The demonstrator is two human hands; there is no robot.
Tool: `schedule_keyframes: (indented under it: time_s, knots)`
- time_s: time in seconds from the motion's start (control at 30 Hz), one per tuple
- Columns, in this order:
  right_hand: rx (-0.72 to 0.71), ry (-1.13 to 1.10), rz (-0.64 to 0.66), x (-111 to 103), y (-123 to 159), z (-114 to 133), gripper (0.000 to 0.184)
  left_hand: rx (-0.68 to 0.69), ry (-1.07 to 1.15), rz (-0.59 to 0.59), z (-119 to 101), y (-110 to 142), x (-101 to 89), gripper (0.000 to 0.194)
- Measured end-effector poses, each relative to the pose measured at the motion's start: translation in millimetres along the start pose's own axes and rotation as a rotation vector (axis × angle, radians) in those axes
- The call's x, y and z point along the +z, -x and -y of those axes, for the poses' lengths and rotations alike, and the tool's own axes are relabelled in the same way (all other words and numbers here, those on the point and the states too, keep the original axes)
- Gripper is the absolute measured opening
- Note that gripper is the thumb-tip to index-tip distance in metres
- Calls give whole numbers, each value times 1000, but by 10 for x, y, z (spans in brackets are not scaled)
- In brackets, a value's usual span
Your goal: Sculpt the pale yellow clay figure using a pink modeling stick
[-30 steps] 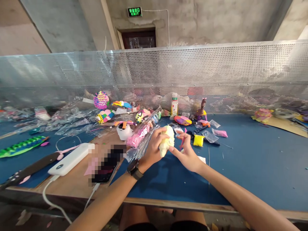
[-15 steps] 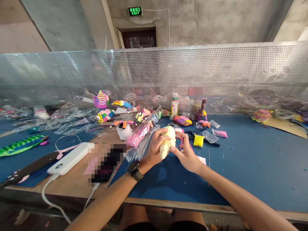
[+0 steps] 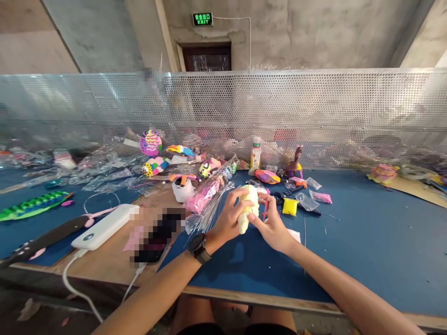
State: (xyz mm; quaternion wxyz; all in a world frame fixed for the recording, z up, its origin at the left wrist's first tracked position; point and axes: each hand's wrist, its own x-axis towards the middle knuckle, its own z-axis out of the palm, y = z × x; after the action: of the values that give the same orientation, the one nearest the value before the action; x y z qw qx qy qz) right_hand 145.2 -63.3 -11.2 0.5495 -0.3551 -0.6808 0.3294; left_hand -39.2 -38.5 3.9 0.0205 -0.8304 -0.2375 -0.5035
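The left hand (image 3: 228,218) curls snugly round a lumpy, pale-yellow clay-like figure (image 3: 248,207), likely steadying it for the right hand (image 3: 275,229), whose half-curled fingers hold a slim pink plastic-looking tool (image 3: 266,210)

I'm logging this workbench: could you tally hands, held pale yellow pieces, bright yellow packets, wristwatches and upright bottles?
Hands: 2 (left hand, right hand)
Pale yellow piece: 1
Bright yellow packet: 1
Wristwatch: 1
Upright bottle: 1
Total: 6
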Motion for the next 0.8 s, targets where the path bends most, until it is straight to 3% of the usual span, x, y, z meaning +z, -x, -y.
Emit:
schedule_keyframes:
  time_s: [0.33, 0.43, 0.57, 0.63, 0.8]
  knots:
    - [189, -85, -3, -22, -12, -19, 67, -34, -47, 13, -59, -70, 56, 20]
    - [235, -155, -37, -56, -62, -2, 63, -60, -73, -4, -46, -74, 76, 22]
    - [293, -201, 15, -167, -142, 77, 54, -43, -152, 56, -6, -58, 77, 35]
    - [283, -136, 34, -238, -165, 122, 49, -43, -204, 85, 8, -55, 72, 40]
    - [106, 263, 16, -358, -159, 205, 43, -86, -337, 215, -1, -115, 47, 38]
